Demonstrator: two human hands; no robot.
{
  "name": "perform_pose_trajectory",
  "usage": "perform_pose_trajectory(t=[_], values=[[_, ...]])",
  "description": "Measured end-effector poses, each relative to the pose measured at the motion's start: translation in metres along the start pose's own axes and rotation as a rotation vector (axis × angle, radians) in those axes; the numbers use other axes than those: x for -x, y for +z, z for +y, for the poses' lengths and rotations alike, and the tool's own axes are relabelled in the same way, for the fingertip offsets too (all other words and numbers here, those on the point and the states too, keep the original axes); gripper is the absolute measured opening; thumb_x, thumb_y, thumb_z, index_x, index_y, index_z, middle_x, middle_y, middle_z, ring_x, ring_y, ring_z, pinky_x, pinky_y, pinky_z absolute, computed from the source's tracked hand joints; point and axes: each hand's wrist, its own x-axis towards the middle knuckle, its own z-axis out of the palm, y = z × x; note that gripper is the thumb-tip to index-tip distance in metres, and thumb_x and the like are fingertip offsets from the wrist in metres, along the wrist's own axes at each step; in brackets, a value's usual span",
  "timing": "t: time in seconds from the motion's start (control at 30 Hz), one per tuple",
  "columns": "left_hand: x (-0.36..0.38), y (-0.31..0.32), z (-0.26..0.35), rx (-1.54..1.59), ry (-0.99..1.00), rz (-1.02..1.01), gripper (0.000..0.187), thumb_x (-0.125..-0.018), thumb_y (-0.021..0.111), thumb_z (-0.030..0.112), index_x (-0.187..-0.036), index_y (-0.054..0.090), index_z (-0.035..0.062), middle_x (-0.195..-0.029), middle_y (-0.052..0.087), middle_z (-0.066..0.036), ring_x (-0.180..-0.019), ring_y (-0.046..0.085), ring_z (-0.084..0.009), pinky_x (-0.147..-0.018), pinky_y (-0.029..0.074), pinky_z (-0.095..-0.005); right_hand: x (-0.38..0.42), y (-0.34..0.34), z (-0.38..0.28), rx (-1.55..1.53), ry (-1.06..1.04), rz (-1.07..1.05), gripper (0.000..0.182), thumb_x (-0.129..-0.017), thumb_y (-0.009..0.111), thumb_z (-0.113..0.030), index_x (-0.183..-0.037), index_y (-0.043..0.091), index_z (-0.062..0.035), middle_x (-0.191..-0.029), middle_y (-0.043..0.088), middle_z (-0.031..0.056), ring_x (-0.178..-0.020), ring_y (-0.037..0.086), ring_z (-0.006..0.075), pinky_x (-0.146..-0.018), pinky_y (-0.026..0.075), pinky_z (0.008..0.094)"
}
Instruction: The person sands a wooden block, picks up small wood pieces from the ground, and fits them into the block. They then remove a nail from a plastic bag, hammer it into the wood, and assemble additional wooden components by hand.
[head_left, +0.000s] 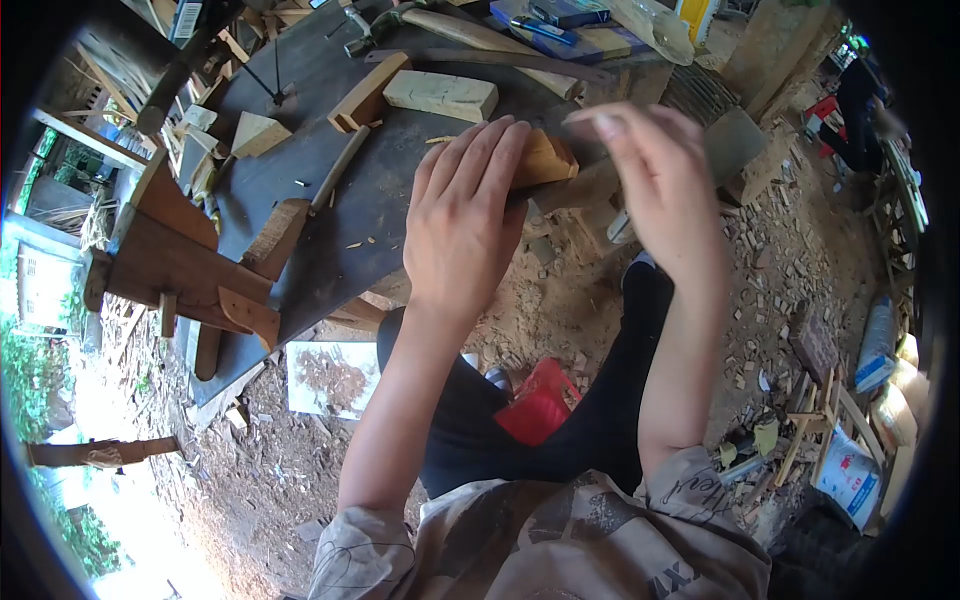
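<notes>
My left hand (462, 205) lies over a small orange-brown wooden block (546, 160) at the table's near edge, its fingers wrapped across the top. The block's angled right end sticks out past my fingers, and the rest is hidden beneath them. To the right, my right hand (660, 175) is raised a little apart from the block, fingers stretched out toward the left. I see nothing held in it. Just beyond my left hand are a pale wooden block (441, 94) and a curved orange-brown wooden piece (369, 92), both lying on the dark tabletop (345, 250).
A hammer (372, 35) and a long curved saw blade (480, 62) lie toward the back. A wooden clamp-like frame (190, 265) juts from the left edge. Below, a red plastic stool (540, 405) stands between my legs. Wood chips cover the ground (770, 290).
</notes>
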Motion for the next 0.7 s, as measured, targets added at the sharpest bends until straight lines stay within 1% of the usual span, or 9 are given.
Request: perform_pose_trajectory(t=[0.13, 0.17, 0.23, 0.33, 0.43, 0.47, 0.53, 0.63, 0.7], values=[[0.0, -0.004, 0.004, -0.011, 0.014, -0.023, 0.077, -0.073, 0.085, 0.002, -0.146, 0.064, 0.0103, -0.144, 0.069, -0.008, -0.137, 0.064, -0.0288, -0.119, 0.048, -0.0465, 0.005, 0.02, -0.006, -0.02, -0.019, -0.085, 0.015, -0.11, 0.062, -0.015, -0.112, 0.077, -0.0111, -0.093, 0.079, 0.0093, -0.09, 0.076, 0.0294, -0.104, 0.045, 0.0456], [0.001, -0.004, 0.005, -0.011, 0.016, -0.037, 0.078, -0.073, 0.086, 0.004, -0.148, 0.063, 0.0103, -0.145, 0.069, -0.009, -0.137, 0.064, -0.0295, -0.12, 0.047, -0.0465, 0.004, 0.03, -0.002, -0.162, -0.007, -0.063, 0.014, -0.109, 0.062, -0.013, -0.11, 0.075, -0.0083, -0.096, 0.08, 0.0108, -0.091, 0.076, 0.0313, -0.103, 0.046, 0.0447], [0.001, -0.005, 0.001, -0.015, 0.025, -0.058, 0.081, -0.074, 0.088, 0.007, -0.151, 0.062, 0.0104, -0.148, 0.068, -0.009, -0.138, 0.063, -0.0309, -0.121, 0.046, -0.0465, 0.004, 0.022, 0.001, -0.099, -0.05, 0.013, 0.016, -0.11, 0.062, -0.013, -0.114, 0.075, -0.0041, -0.098, 0.079, 0.014, -0.09, 0.076, 0.032, -0.092, 0.052, 0.043], [-0.001, -0.015, 0.001, 0.098, 0.007, -0.085, 0.084, -0.077, 0.092, 0.016, -0.154, 0.059, 0.0086, -0.15, 0.067, -0.012, -0.141, 0.062, -0.0335, -0.121, 0.047, -0.0479, 0.012, 0.001, -0.014, -0.419, 0.169, 0.048, 0.021, -0.113, 0.061, -0.015, -0.121, 0.076, -0.0023, -0.101, 0.08, 0.0166, -0.093, 0.078, 0.0293, -0.082, 0.057, 0.041], [-0.007, -0.04, 0.001, 0.24, -0.106, -0.035, 0.082, -0.08, 0.094, 0.026, -0.153, 0.061, 0.0066, -0.149, 0.068, -0.015, -0.143, 0.061, -0.036, -0.117, 0.05, -0.0491, 0.037, 0.003, -0.015, -0.475, 0.231, 0.12, 0.025, -0.116, 0.059, -0.017, -0.126, 0.078, -0.0034, -0.103, 0.081, 0.0146, -0.094, 0.08, 0.0242, -0.08, 0.058, 0.0393], [-0.006, -0.047, -0.004, 0.217, -0.106, -0.033, 0.077, -0.083, 0.094, 0.028, -0.15, 0.063, 0.0058, -0.145, 0.07, -0.017, -0.141, 0.063, -0.0375, -0.114, 0.053, -0.0494, 0.043, 0.005, -0.016, -0.514, 0.242, 0.186, 0.026, -0.117, 0.058, -0.018, -0.126, 0.078, -0.0037, -0.103, 0.082, 0.0131, -0.09, 0.078, 0.0221, -0.079, 0.058, 0.0384], [-0.004, -0.059, -0.014, 0.193, -0.174, -0.14, 0.071, -0.086, 0.093, 0.026, -0.148, 0.066, 0.0063, -0.142, 0.072, -0.017, -0.138, 0.066, -0.0353, -0.117, 0.05, -0.0471, 0.052, 0.008, -0.016, -0.586, 0.263, 0.32, 0.029, -0.118, 0.056, -0.021, -0.127, 0.078, -0.0041, -0.103, 0.083, 0.0101, -0.082, 0.075, 0.0179, -0.076, 0.056, 0.0366], [0.002, -0.065, -0.025, 0.195, -0.226, -0.227, 0.062, -0.09, 0.091, 0.024, -0.145, 0.07, 0.0056, -0.136, 0.075, -0.017, -0.134, 0.069, -0.033, -0.116, 0.05, -0.0444, 0.061, 0.007, -0.015, -0.698, 0.372, 0.372, 0.034, -0.12, 0.054, -0.026, -0.127, 0.078, -0.0033, -0.106, 0.083, 0.0085, -0.083, 0.074, 0.016, -0.077, 0.057, 0.0323], [0.002, -0.068, -0.024, 0.212, -0.264, -0.253, 0.056, -0.092, 0.09, 0.022, -0.142, 0.072, 0.0048, -0.132, 0.077, -0.016, -0.13, 0.071, -0.0314, -0.113, 0.051, -0.0429, 0.066, 0.001, -0.017, -0.698, 0.47, 0.273, 0.037, -0.12, 0.053, -0.028, -0.127, 0.078, -0.0022, -0.109, 0.083, 0.0093, -0.092, 0.077, 0.0165, -0.083, 0.057, 0.031]])
